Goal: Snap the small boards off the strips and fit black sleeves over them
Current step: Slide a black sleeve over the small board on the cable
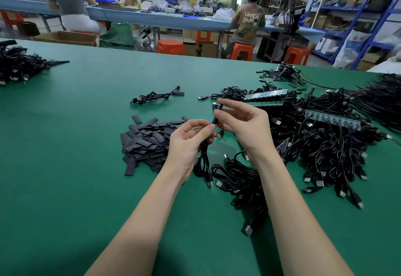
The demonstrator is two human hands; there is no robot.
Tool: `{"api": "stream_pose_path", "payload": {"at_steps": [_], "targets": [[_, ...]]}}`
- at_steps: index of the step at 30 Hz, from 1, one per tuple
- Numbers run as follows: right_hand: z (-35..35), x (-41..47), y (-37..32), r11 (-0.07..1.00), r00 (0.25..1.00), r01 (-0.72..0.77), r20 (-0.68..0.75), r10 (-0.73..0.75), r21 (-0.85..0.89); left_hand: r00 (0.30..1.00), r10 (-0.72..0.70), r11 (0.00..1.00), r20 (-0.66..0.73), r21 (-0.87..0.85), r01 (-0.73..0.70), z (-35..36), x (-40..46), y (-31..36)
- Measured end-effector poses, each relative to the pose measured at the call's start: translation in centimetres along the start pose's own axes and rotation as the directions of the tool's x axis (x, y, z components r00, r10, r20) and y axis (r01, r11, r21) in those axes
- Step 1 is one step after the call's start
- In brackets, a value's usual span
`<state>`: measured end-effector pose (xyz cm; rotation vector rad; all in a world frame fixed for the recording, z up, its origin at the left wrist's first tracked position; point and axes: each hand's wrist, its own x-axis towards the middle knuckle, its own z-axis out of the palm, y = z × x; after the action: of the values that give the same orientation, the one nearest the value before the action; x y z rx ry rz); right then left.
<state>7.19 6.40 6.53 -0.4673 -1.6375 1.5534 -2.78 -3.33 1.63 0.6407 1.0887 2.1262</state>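
Head view, places given from the loose heap of flat black sleeve pieces [149, 141] on the green table mat [76, 167]: just right of the heap, left hand [186, 143], fingers curled, pinching the lower end of a slim black sleeve [217, 114] and a thin black USB cable [202, 163] hanging beneath; right of that, right hand [240, 124], thumb and forefinger gripping the same sleeve near its upper end, sleeve held tilted above the mat; far right of the heap, tangled pile of black USB cables [321, 145] carrying green circuit-board strips [265, 98]; beyond the heap, one coiled black cable [154, 97] lying apart; far left, second cable bundle [17, 65]
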Motion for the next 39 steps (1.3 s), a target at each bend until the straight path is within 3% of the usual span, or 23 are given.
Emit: {"api": "stream_pose_path", "payload": {"at_steps": [9,14,19,22,25,29,32,35,39], "targets": [[-0.1,0.1,0.2,1.0,1.0,-0.012,-0.005,0.012,0.022,1.0,0.001,1.0,-0.013,0.008,0.0,0.0,0.1,0.0],[0.2,0.3,0.1,0.999,0.998,-0.019,-0.06,0.022,0.049,0.995,-0.035,0.999,0.093,0.032,0.032,-0.1,0.2,0.3],[-0.3,0.6,-0.8,0.992,0.976,0.024,-0.22,0.004,0.125,0.979,-0.126,0.922,0.163,0.383,0.055,-0.8,0.3,0.9],[-0.3,0.6,-0.9,0.98,0.946,0.046,-0.323,0.019,0.194,0.952,-0.183,0.874,0.245,0.484,0.043,-1.2,0.4,1.4],[0.0,0.6,-0.8,0.973,0.937,0.03,-0.346,0.053,0.23,0.965,-0.156,0.855,0.21,0.518,0.025,-1.2,0.8,1.9],[0.2,0.7,-0.9,0.983,0.931,-0.048,-0.348,0.107,0.176,0.999,-0.025,0.807,0.029,0.59,0.004,-1.5,2.8,2.5],[0.0,0.6,-0.8,0.986,0.927,-0.107,-0.347,0.145,0.129,0.993,0.117,0.692,-0.017,0.718,-0.069,-1.4,5.7,3.4],[-0.3,0.7,-0.9,0.98,0.925,-0.129,-0.338,0.175,0.152,0.97,0.242,0.444,0.005,0.889,-0.115,-1.5,9.2,4.3],[-0.3,0.7,-0.6,0.973,0.934,-0.17,-0.289,0.211,0.159,0.973,0.227,0.166,0.047,0.982,-0.086,-3.0,13.1,5.8]]}}
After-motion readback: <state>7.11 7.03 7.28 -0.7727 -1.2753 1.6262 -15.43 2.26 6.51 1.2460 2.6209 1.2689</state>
